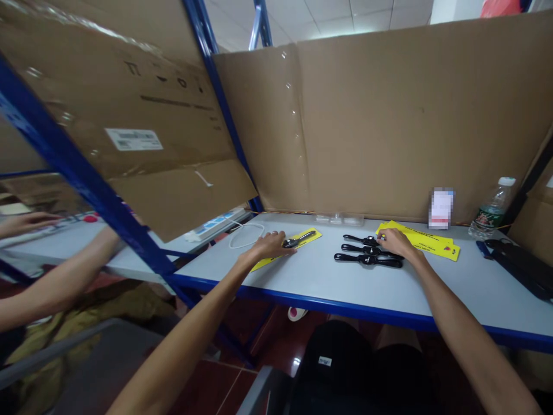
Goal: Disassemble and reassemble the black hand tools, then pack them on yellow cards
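Observation:
On the left of the bench, my left hand [270, 245] is closed over a black spokeshave [305, 237], which lies on a long yellow card [264, 263]. Part of the tool and card is hidden under the palm. Three more black spokeshaves lie in a row to the right: the far one [356, 238], the middle one [352, 248] and the near one [367, 260]. My right hand [396, 241] has its fingers bent down onto the right end of the far spokeshave, covering that handle. Beyond it, several yellow printed cards [432, 244] overlap.
A water bottle [492, 210], a blurred upright phone-like thing [441, 208] and a black case [521, 265] are at the right. Cardboard walls [367, 127] enclose the bench. A white cable [246, 233] and power strip [211, 226] lie left. Another person's arm [64, 282] works at the neighbouring bench.

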Motion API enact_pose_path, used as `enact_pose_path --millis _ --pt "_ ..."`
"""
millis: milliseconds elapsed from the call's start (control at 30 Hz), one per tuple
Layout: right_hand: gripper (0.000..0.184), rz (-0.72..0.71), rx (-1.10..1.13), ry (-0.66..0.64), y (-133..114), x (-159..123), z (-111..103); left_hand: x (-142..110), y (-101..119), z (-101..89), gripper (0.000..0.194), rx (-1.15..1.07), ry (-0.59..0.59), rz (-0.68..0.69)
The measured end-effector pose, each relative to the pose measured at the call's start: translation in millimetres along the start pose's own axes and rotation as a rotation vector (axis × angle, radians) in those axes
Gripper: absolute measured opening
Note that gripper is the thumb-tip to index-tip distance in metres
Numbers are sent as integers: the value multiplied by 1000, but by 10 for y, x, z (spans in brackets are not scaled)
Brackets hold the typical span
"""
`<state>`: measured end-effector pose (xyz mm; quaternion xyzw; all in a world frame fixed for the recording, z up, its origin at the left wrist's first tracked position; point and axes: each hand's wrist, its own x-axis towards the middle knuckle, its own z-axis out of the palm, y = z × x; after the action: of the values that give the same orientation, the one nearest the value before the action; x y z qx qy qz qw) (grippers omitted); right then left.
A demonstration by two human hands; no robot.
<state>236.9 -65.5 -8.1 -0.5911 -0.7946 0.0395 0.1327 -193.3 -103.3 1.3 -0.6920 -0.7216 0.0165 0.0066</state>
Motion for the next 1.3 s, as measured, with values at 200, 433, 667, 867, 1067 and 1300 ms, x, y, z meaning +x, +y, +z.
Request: enact_pose_path --millis 200,433,667,867,1067,1300 --pt "29 -7 -12 2 9 0 12 115 -25 23 67 -7 -27 39" --pt "29 -4 -10 1 6 8 26 157 -71 175 77 -126 73 -47" --pt "28 0 -3 3 -2 5 41 -106 81 214 61 -109 220 2" --pt "30 -16 2 1 -23 -15 36 -219 169 165 60 30 326 104" --pt "29 2 5 -4 -64 -37 9 -142 145 206 63 132 430 221" --pt "24 17 29 94 -91 -37 -5 -115 381 -13 63 61 549 271"
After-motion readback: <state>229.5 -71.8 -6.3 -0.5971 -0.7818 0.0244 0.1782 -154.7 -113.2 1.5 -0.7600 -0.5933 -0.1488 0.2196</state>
